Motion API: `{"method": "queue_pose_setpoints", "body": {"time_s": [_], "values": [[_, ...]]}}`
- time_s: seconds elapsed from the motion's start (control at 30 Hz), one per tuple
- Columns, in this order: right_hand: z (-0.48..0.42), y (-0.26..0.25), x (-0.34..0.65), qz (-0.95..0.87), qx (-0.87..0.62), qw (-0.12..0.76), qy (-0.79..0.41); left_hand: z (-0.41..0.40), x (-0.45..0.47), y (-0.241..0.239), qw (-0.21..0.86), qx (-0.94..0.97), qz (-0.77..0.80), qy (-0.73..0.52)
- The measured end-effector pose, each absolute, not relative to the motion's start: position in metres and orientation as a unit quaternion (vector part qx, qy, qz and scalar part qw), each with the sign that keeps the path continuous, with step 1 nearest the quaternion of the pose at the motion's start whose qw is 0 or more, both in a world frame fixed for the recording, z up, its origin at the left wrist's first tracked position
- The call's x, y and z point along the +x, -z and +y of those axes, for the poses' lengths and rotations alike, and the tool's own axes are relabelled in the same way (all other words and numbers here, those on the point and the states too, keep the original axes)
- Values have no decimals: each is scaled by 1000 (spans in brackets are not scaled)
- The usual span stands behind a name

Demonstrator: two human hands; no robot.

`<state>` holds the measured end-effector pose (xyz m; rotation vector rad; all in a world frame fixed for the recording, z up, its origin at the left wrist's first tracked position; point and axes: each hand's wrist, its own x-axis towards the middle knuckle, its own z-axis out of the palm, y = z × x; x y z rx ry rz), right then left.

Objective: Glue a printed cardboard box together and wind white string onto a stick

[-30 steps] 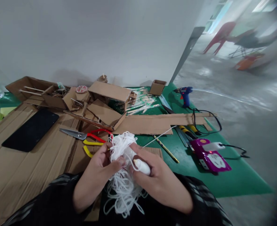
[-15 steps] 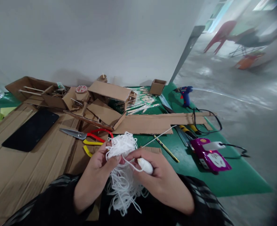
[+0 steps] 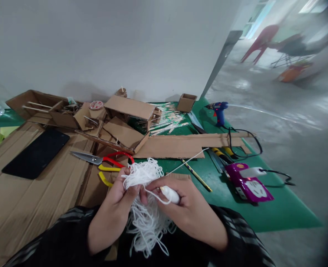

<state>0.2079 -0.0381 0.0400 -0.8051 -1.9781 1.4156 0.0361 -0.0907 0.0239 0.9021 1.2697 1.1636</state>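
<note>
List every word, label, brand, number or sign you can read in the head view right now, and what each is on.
No text can be read.
Round red-and-white item: marks too small and blurred to read.
Purple power strip: no legible lettering.
Blue glue gun: no legible lettering.
White string and white cylinder: no lettering visible.

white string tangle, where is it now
In the head view, the white string is at lower centre, between the left hand and right hand, below and right of the scissors.
</note>
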Motion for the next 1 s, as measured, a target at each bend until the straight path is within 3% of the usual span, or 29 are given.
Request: {"method": "queue_pose_setpoints", "body": {"time_s": [0.37, 0.57, 0.67, 0.77, 1.0], "values": [[-39, -41, 210, -764, -267, 231, -540, -98, 37, -16, 636, 274, 500, -521], [-39, -41, 207, -823, -299, 168, -453, -94, 39, -21, 632, 307, 496, -510], [-42, -39, 206, -842, -344, 132, -393, -90, 38, -23, 588, 374, 518, -496], [-47, -38, 204, -856, -371, 113, -343, -87, 36, -25, 475, 446, 577, -493], [-53, -35, 204, -862, -371, 135, -318, -85, 24, -19, 334, 507, 642, -467]]}}
